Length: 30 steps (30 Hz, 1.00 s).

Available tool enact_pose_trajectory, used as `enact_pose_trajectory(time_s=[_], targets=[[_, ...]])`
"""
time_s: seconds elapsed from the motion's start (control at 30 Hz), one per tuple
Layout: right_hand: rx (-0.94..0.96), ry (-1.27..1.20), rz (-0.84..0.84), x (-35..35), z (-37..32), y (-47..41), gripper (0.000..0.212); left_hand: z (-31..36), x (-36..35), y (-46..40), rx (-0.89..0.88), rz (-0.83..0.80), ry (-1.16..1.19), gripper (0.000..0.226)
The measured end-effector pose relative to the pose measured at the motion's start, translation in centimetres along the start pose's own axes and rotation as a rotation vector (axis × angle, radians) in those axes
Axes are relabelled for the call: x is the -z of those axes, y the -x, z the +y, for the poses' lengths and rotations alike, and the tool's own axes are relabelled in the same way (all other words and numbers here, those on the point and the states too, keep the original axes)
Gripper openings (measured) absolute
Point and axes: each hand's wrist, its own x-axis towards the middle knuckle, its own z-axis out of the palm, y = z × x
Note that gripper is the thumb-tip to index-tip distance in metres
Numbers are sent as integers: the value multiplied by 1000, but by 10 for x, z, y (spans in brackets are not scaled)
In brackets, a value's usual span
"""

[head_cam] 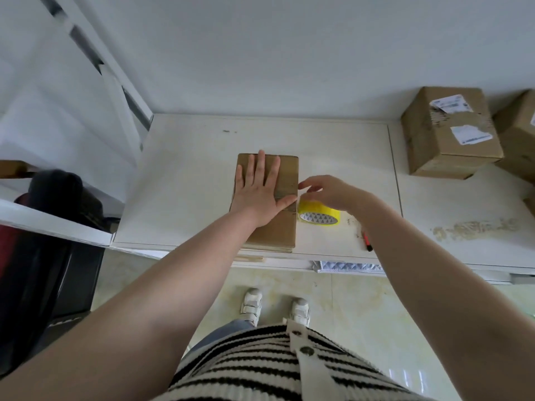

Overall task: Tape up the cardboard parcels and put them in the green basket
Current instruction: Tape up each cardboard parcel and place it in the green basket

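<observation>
Parcel (272, 204), flat brown cardboard, lies on the white table (188, 183) near its front edge. Left hand (257, 192) lies flat on top of it, fingers straight and slightly spread, thumb out toward the right edge. Right hand (330, 192) hovers just beside the parcel's right edge, fingers loosely curled, fingertips at that edge; cannot tell if they pinch tape. Yellow tape roll (320, 215) sits on the table touching the parcel, under the right hand. Red pen (367, 243) nearby. Bigger boxes (448, 134) far right.
</observation>
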Motion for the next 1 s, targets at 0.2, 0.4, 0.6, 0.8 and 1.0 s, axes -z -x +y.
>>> enact_pose_trajectory(time_s=[0.2,0.4,0.6,0.8,1.0], targets=[[67,-218,35,7,17,22,14,1,0,0,5,-10,6,91],[26,-297,148,-9,26,34,8,0,1,1,1,12,34,91],[-34,-713,346,-16,40,69,8,5,4,3,26,12,19,90],[-4,-845,487,-17,27,89,5,51,27,30,-189,297,556,52],[120,-882,450,-19,10,94,14,72,52,39,-56,183,958,9]])
